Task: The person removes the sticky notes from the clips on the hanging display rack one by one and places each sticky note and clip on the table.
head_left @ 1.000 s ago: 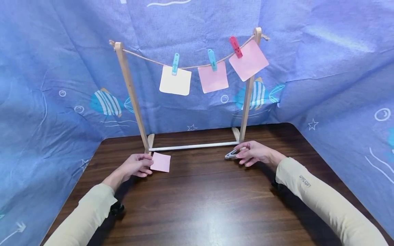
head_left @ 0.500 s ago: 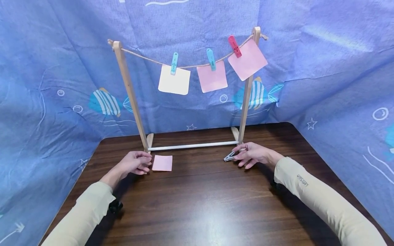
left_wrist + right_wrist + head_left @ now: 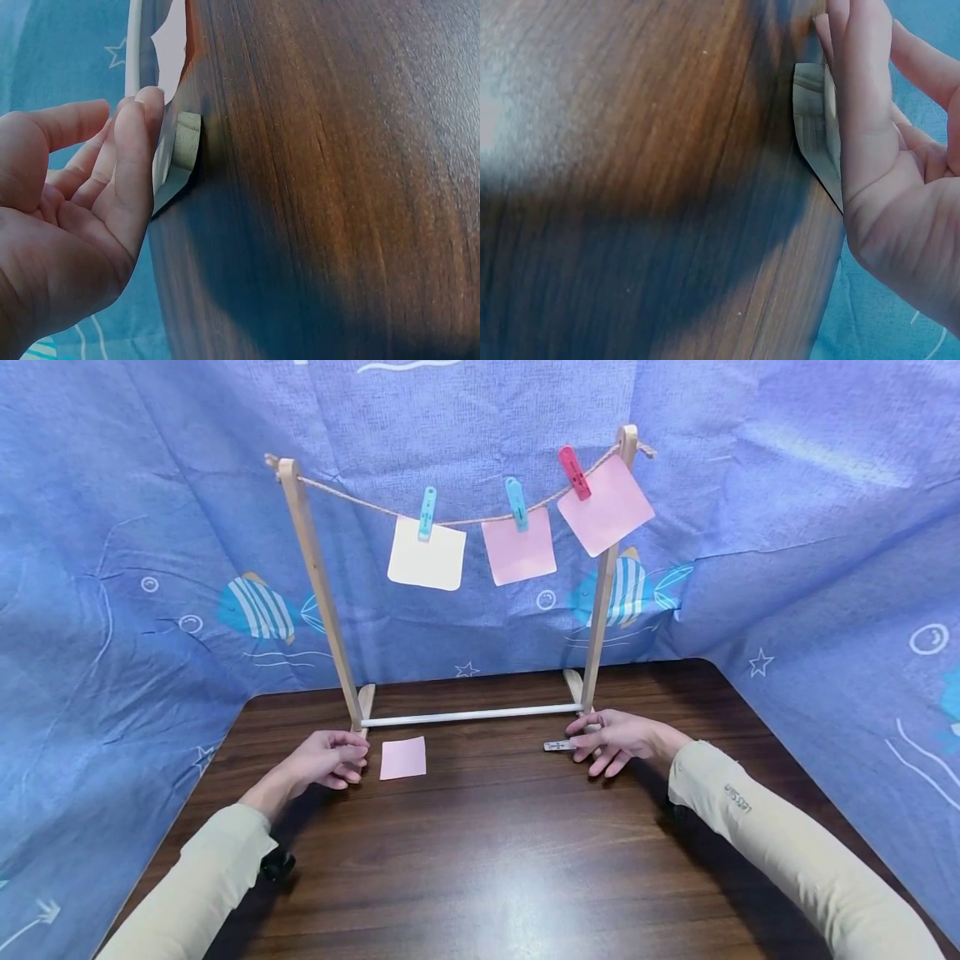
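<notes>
A pink square note [image 3: 402,757] lies on the dark wooden table, just right of my left hand [image 3: 330,758]. That hand holds nothing; its fingers are loosely bent, with a gap to the note in the head view. In the left wrist view, part of the pink note [image 3: 171,49] shows beyond the fingertips. On the right, a grey clothespin [image 3: 558,746] lies with its narrow face up, right at the fingertips of my right hand [image 3: 618,739]. Those fingers are spread and relaxed. The clothespin is hidden in the right wrist view.
Behind the hands stands a wooden frame [image 3: 318,572] with a white bottom rod [image 3: 472,716]. From its sagging string hang a white note [image 3: 427,556] and two pink notes [image 3: 521,552], held by two blue clothespins and a red clothespin [image 3: 574,472]. A blue cloth surrounds the table.
My left hand has let go of the pink note, which now lies slightly farther right. The grey clothespin has tipped from its side onto its face as my right fingers loosened.
</notes>
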`<state>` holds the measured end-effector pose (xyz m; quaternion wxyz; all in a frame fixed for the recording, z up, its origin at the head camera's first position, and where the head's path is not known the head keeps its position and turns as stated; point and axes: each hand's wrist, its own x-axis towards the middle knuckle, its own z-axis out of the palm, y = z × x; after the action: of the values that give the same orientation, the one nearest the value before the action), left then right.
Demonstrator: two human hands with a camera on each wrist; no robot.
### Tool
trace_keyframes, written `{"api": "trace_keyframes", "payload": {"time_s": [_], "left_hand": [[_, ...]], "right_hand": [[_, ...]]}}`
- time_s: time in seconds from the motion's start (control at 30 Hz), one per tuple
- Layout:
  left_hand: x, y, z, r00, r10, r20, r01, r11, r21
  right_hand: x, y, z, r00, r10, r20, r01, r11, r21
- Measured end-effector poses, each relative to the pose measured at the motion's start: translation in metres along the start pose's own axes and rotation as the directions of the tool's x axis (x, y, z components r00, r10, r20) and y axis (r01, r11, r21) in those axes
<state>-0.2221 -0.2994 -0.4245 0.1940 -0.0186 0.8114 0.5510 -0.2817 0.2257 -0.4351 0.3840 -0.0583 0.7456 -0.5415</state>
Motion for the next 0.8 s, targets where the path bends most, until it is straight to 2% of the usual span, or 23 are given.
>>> {"api": "trace_keyframes", "payload": {"time_s": [0.4, 0.8], "left_hand": [[-0.0005, 0.0008, -0.0016, 1.000, -0.003, 0.012, 0.003, 1.000, 0.012], [-0.0013, 0.0029, -0.0014, 0.999, -0.012, 0.040, 0.011, 1.000, 0.013]], "right_hand": [[-0.0031, -0.0013, -0.0023, 1.000, 0.025, 0.000, -0.025, 0.999, -0.023], [-0.0045, -0.0055, -0.0061, 1.000, 0.004, 0.017, -0.004, 1.000, -0.027]]}}
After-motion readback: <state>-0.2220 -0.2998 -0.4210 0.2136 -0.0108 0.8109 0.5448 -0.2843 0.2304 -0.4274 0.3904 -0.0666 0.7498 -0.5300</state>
